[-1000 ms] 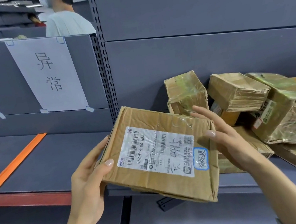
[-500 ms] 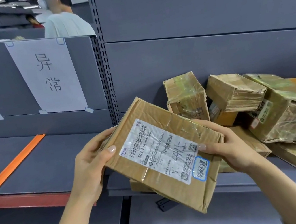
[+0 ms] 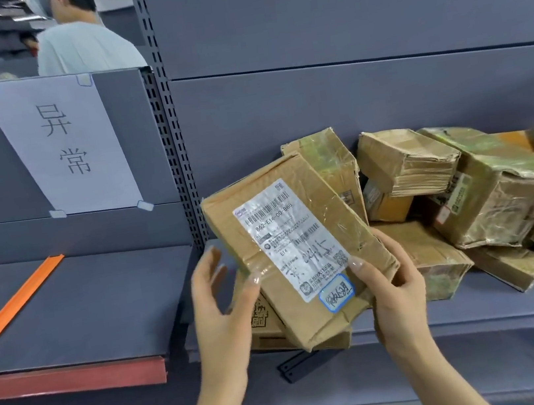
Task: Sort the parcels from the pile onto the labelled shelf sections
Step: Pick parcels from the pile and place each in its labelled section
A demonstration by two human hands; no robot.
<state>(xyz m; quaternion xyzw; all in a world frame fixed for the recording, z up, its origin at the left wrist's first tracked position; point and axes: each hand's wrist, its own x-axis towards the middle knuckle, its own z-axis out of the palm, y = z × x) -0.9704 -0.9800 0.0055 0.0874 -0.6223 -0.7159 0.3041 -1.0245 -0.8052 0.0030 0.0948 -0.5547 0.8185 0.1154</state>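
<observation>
**While two hands clamp it, a flat parcel tilts beside the post**

Where the grey perforated upright post [image 3: 174, 146] divides the racking, a flat brown cardboard parcel [image 3: 324, 200] is held just right of it, tilted, with its white shipping label [image 3: 293, 236] facing the camera. The left hand [image 3: 218, 306] pinches the lower left edge, thumb on the front and fingers blurred behind. The right hand [image 3: 393, 291] grips the lower right edge, thumb beside a small blue-edged handwritten sticker [image 3: 337, 291], fingers curled round the side.

Beneath the parcel, also right of the post, a printed brown carton [image 3: 266, 323] lies on the grey shelf board [image 3: 449, 317]. Farther right of the post, the pile of taped, crumpled brown boxes [image 3: 464, 190] leans against the back panel.

Left of the post are a lower grey shelf [image 3: 83, 306] with an orange strip [image 3: 14, 309] and a white paper sign [image 3: 59, 146] bearing two characters. Behind that, a person in a pale shirt [image 3: 83, 46] stands.
</observation>
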